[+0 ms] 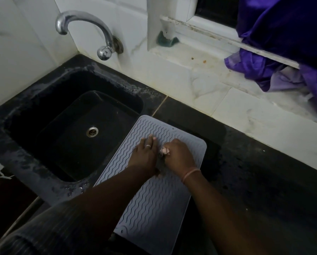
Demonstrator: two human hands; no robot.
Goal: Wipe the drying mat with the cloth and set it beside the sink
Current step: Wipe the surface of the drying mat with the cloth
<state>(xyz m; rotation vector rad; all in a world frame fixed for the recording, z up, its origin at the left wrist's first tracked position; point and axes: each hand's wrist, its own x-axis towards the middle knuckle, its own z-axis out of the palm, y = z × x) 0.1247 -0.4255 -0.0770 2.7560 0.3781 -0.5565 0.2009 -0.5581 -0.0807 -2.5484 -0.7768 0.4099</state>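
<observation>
The drying mat [154, 196] is a grey rectangular sheet with wavy raised ribs. It lies flat on the dark worktop [255, 181], just to the right of the sink [71, 126], with its long side running from the worktop's front edge toward the back wall. Its far left corner sits at the sink's right rim, and part of its left edge appears to overlap that rim.

The cloth [164, 151] is a small bunched pale piece, mostly hidden. Only a small part shows between the two hands, over the far half of the mat.

The right hand [179, 155] has its fingers curled and clamped around the cloth, and it presses down on the mat. A thin band is on the right wrist.

The left hand [145, 153] lies flat on the mat just beside the right hand, with fingers straight and held together, pointing toward the back wall. A ring is on one finger.

The sink is a dark basin set in the worktop's left portion, with a metal drain [92, 131] at its centre. A chrome tap [91, 32] projects from the tiled wall above the sink's back edge. A purple fabric [282, 43] hangs over the window ledge [190, 57] at the far right corner.
</observation>
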